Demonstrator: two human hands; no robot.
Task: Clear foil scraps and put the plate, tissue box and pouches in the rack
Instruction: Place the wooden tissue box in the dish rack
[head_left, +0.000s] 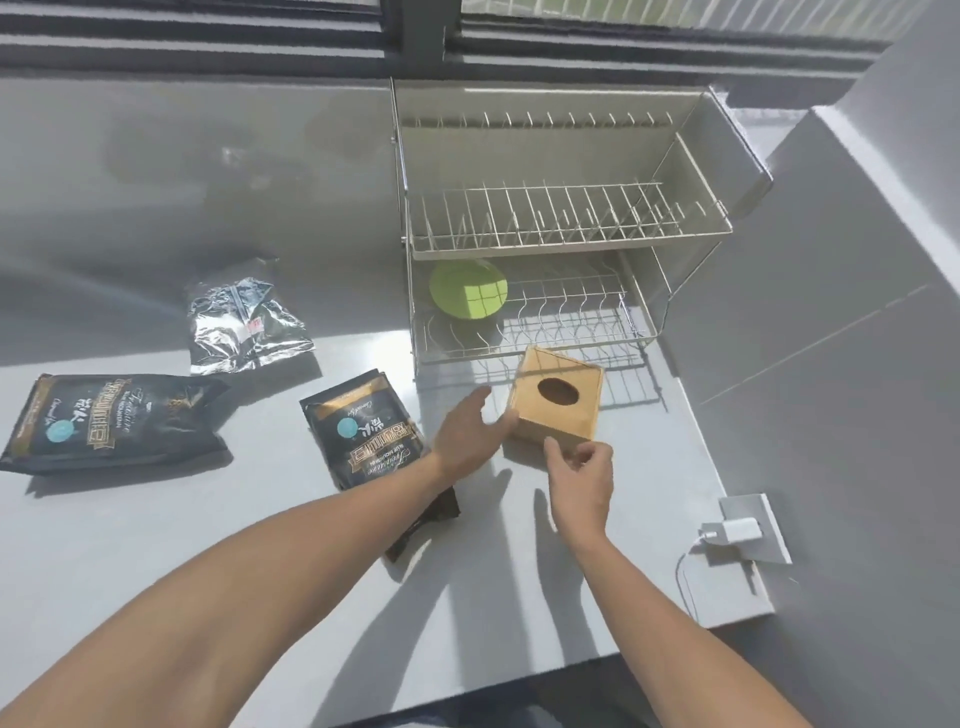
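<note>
A wooden tissue box (558, 404) with an oval hole stands on the grey counter in front of the two-tier wire rack (566, 228). My left hand (470, 434) is open, its fingers touching the box's left side. My right hand (581, 480) hovers at the box's near corner with fingers curled and apart, holding nothing. A green plate (467, 288) stands on edge in the rack's lower tier. Two black pouches lie on the counter, one (363, 431) under my left forearm and one (111, 421) at far left. A silver foil pouch (247, 325) lies behind them.
A white wall socket with a plugged-in charger (735, 530) and its cable sits at the counter's right edge. A grey wall rises to the right, and a window with dark louvres runs along the back. The rack's upper tier holds nothing.
</note>
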